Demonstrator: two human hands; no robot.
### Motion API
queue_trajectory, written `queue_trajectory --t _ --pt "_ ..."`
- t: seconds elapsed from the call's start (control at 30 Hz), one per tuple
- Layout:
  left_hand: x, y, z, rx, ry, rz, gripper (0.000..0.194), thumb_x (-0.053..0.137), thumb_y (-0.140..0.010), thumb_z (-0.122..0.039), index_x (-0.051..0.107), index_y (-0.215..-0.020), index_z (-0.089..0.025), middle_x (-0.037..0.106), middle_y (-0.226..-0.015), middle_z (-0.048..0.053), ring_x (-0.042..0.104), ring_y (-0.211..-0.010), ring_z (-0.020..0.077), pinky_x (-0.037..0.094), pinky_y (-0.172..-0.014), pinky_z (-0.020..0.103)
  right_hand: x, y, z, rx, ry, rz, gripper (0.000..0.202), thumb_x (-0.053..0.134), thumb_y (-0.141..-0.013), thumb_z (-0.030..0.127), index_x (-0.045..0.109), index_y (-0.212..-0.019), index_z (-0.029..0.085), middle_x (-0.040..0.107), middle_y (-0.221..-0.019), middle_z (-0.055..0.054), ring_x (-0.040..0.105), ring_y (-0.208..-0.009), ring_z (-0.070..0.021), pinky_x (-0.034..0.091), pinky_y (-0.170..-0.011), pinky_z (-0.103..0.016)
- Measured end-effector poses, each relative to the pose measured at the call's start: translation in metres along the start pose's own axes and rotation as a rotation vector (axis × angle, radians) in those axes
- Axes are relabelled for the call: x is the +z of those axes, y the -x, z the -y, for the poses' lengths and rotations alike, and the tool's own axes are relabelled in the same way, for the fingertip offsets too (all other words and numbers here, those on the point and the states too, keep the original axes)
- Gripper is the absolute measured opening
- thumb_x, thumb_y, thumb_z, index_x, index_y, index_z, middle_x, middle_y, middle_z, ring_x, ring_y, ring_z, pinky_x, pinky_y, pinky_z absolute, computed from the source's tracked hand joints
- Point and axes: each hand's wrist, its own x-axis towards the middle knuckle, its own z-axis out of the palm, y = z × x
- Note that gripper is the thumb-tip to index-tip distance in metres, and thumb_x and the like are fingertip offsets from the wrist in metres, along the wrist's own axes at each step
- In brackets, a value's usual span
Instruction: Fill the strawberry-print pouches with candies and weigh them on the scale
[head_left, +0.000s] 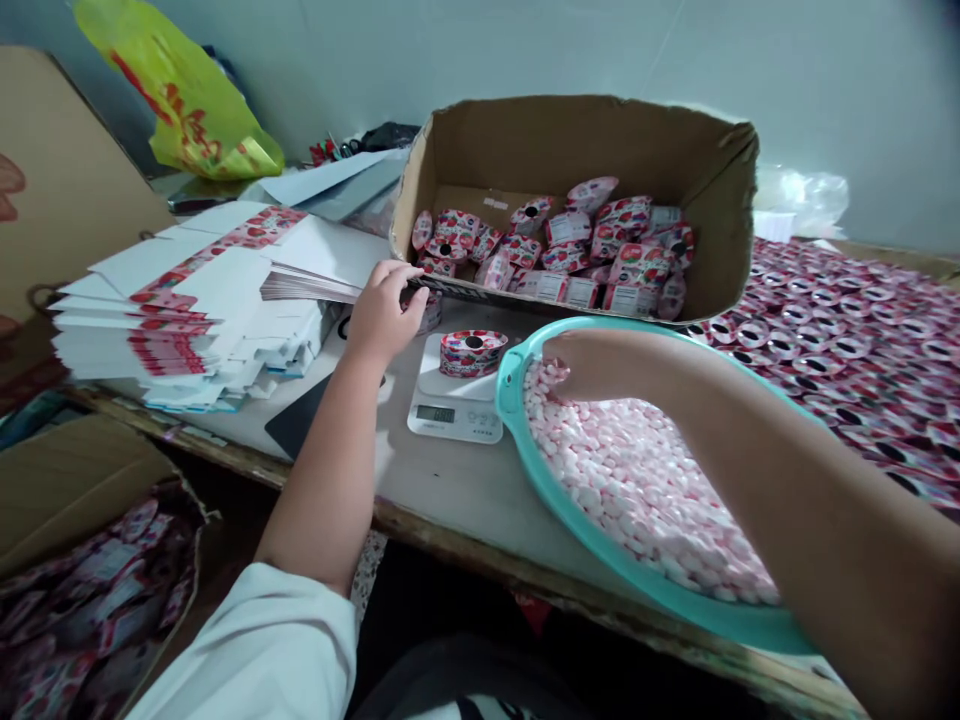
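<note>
My right hand (574, 362) reaches into a turquoise basin (551, 490) of small pale-pink candies (637, 480). Its fingers are among the candies and mostly hidden. My left hand (386, 308) is at the lower left corner of a cardboard box, thumb and fingers apart, with no held thing visible. Close by its thumb is a partly hidden small patterned pack (430, 312). Between my hands a white digital scale (457, 425) carries one red-and-pink oval container (474, 354) with a dark opening on top. The digits on its display are too small to read surely.
Filled-looking packs lie in the cardboard box (585, 135). Stacked white cartons (187, 260) stand at left, with a yellow bag (187, 110) behind. Many containers with openings (847, 330) cover the right side. Another box (67, 490) of packs sits below the table edge at left.
</note>
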Motion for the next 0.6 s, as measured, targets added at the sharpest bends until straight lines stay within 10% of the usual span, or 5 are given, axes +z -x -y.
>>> queue_trajectory --t 0.3,0.6 --pt "-0.002 0.000 -0.007 -0.005 -0.012 0.018 0.031 0.053 -0.091 -0.029 0.064 -0.116 -0.015 0.060 -0.121 0.010 0.062 -0.097 0.0196 0.048 -0.099 0.033 -0.007 0.002 -0.015 -0.015 -0.075 -0.059 0.013 0.068 -0.071 0.020 0.066 -0.059 0.021 0.058 -0.057 0.001 0.048 -0.052 -0.0119 0.034 -0.053 -0.029" --pt "-0.002 -0.001 -0.009 -0.012 0.031 0.048 0.028 0.052 -0.091 -0.028 0.063 -0.114 -0.016 0.058 -0.122 0.010 0.063 -0.096 0.0195 0.049 -0.097 0.033 -0.019 -0.007 0.011 0.002 -0.313 -0.559 0.018 0.064 -0.081 0.030 0.076 -0.087 0.019 0.069 -0.076 -0.002 0.061 -0.072 -0.0176 0.041 -0.068 -0.029"
